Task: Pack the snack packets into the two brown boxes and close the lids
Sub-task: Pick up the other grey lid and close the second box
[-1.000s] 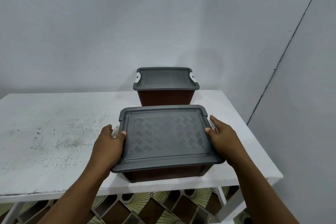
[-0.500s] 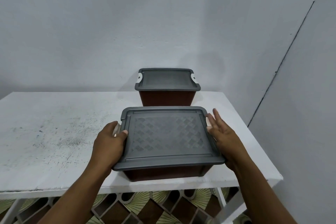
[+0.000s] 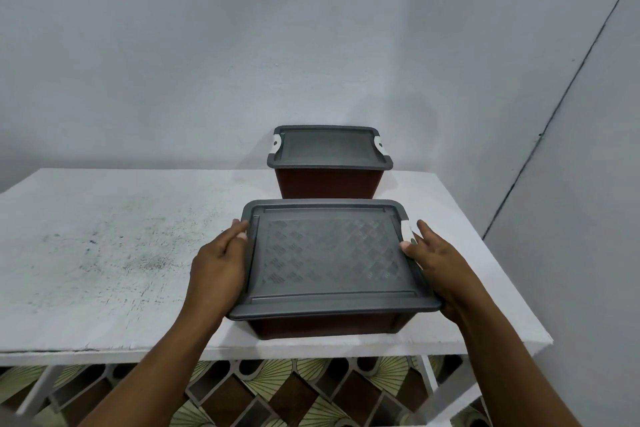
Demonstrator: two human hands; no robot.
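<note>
The left hand is clamping its grip on the left edge of the grey lid, thumb on top, fingers curling round it. The right hand, grip wide and fingers straight, is pressing the right edge beside a white latch. The near brown box is sitting closed at the near right corner of the scuffed tabletop. The far brown box, lidded, is standing just behind.

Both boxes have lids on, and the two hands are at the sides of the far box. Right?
No. The head view shows the left hand and right hand at the sides of the near box, not the far box.
</note>
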